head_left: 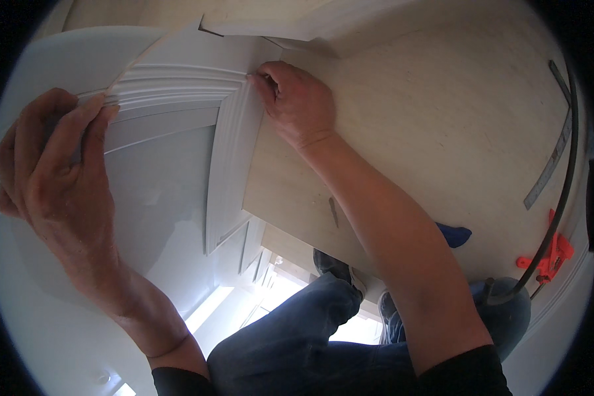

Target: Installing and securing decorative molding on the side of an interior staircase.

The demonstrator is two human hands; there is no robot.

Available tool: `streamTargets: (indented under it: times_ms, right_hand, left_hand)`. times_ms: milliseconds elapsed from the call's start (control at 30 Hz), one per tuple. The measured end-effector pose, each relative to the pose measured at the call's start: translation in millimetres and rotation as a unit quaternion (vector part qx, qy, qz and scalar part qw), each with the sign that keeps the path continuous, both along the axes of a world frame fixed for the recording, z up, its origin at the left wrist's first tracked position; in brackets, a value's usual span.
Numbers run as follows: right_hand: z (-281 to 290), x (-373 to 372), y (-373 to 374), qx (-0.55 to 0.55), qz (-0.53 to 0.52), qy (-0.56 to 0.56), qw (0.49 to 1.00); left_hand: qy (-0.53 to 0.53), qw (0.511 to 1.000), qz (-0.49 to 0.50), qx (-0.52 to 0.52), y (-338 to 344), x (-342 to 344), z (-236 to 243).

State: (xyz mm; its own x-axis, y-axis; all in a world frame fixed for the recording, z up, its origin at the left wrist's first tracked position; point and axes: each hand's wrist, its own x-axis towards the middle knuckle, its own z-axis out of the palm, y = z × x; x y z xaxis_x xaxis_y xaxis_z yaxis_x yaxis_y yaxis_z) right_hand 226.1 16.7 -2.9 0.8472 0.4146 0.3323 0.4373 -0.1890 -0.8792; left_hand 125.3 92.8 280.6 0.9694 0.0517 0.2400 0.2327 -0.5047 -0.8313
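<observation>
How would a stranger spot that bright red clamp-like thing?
Start at the broad, pale brown board on the right. Follow the curved black tube down the far right. Partly behind its lower stretch sits the bright red clamp-like thing, the only red object there.

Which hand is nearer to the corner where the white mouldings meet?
The right hand, fingertips at that corner; the left hand is farther along the moulding.

Soft light, glare btm ctr, sheen on white panel, fisheye warp w/ dark corners.
</observation>
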Motion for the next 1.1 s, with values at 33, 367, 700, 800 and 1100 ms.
streamTargets:
  times_ms: [33,367,700,800,1100]
  right_hand:
    - [1.0,-0.2,2.7,0.011,-0.007,-0.003,1.000]
    - [-8.2,-0.2,-1.3,-0.023,-0.022,-0.020,0.999]
    - [-2.5,-0.5,2.9,-0.004,-0.028,-0.019,0.999]
    - [-3.5,-1.0,2.6,0.001,-0.029,-0.018,0.999]
    - [-4.2,-1.3,2.3,-0.006,-0.032,-0.015,0.999]
  left_hand:
    - [0.004,1.000,0.001,0.002,1.2,0.1,4.4]
    - [-0.018,0.999,0.006,-0.051,-0.9,0.8,-8.8]
    - [0.010,0.984,-0.091,-0.155,1.7,13.1,6.7]
    - [0.007,0.985,-0.090,-0.147,1.0,13.0,3.6]
    - [0.017,0.983,-0.099,-0.152,2.5,12.3,3.3]
